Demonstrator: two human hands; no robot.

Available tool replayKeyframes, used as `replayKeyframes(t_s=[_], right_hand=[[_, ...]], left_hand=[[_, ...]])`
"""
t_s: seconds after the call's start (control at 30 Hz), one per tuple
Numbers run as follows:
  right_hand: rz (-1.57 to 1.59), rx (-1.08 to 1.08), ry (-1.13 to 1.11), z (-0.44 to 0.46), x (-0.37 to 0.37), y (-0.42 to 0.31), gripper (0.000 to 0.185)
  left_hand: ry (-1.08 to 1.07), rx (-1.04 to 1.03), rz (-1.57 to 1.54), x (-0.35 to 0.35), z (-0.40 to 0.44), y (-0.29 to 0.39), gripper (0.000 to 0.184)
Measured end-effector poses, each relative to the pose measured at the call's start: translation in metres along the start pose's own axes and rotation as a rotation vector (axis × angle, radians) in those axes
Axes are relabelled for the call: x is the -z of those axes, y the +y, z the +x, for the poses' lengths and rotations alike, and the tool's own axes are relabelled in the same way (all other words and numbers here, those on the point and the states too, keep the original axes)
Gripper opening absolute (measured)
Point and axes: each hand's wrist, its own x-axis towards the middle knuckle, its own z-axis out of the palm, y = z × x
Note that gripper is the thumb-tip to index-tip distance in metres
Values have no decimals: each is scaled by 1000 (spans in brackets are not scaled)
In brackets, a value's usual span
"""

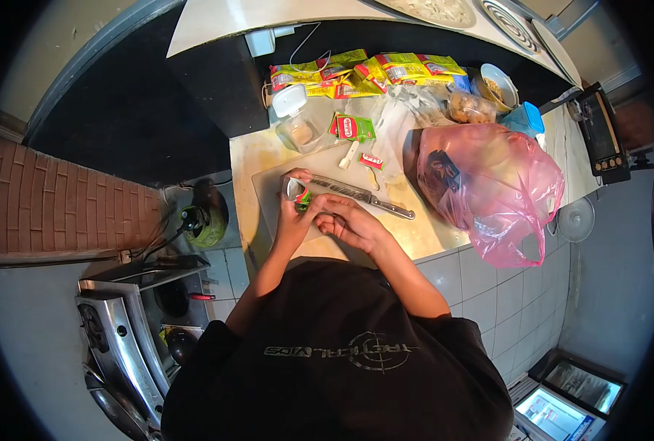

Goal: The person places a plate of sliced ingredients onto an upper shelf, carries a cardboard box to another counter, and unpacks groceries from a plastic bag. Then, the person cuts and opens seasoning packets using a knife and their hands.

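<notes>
My left hand [292,218] is closed around a small torn sachet [296,192], silver inside and red and green outside, held upright over a pale cutting board [266,192]. My right hand [353,222] is beside it, fingers apart and partly bent, fingertips close to the left thumb and the sachet's lower side. Whether they touch it I cannot tell. A knife [371,198] with a black handle lies just beyond my hands. Past it are a cream plastic spoon [349,155] and a torn-off red strip [371,161].
A red and green packet [353,128] and a lidded clear container [299,132] stand farther back. Yellow packets [364,77] line the back. A pink plastic bag [489,184] bulges at the right, near a bowl [497,87] and a blue-lidded container [524,119].
</notes>
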Motion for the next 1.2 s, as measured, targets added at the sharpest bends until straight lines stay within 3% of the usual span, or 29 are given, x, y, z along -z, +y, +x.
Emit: replayKeyframes(t_s=[0.23, 0.27, 0.3, 0.37, 0.4, 0.5, 0.57, 0.67, 0.77, 0.8, 0.87, 0.9, 0.97, 1.1, 1.2], right_hand=[[80, 18, -39, 13, 4, 1, 16], [123, 11, -34, 15, 6, 2, 16], [112, 6, -43, 18, 6, -1, 16], [94, 30, 99, 24, 6, -9, 17], [56, 47, 108, 26, 8, -20, 18], [-111, 164, 276, 35, 1, -60, 16], [-275, 313, 204, 53, 13, -87, 14], [-534, 509, 341, 77, 9, -117, 12], [-1082, 671, 439, 103, 19, -136, 10], [-1087, 667, 432, 107, 14, -140, 10], [-1480, 732, 428, 113, 6, -145, 8], [-1484, 728, 423, 115, 2, -144, 8], [-1764, 873, 238, 118, -7, -140, 8], [-2093, 722, 279, 124, -21, -124, 11], [-2100, 738, 249, 126, -27, -124, 12]], left_hand=[[-8, -46, 9, 2, 6, -5, 48], [-64, -50, 65, 7, 6, -13, 64], [-52, -59, 67, 7, 6, -6, 64], [26, -40, -22, 3, 6, 15, 87], [-26, 70, -105, 11, 2, 6, 102], [88, 131, -156, 19, 1, 0, 98], [125, 109, -143, 23, -1, 2, 92], [171, 152, -101, 34, -5, 0, 86], [205, 152, -99, 42, -11, -4, 81], [218, 156, -105, 44, -13, -5, 80], [238, 162, -113, 47, -16, -7, 78], [251, 171, -103, 49, -17, -8, 78], [266, 182, -98, 51, -19, -11, 77], [284, 162, -115, 52, -19, -12, 76], [291, 158, -120, 55, -19, -8, 75]])
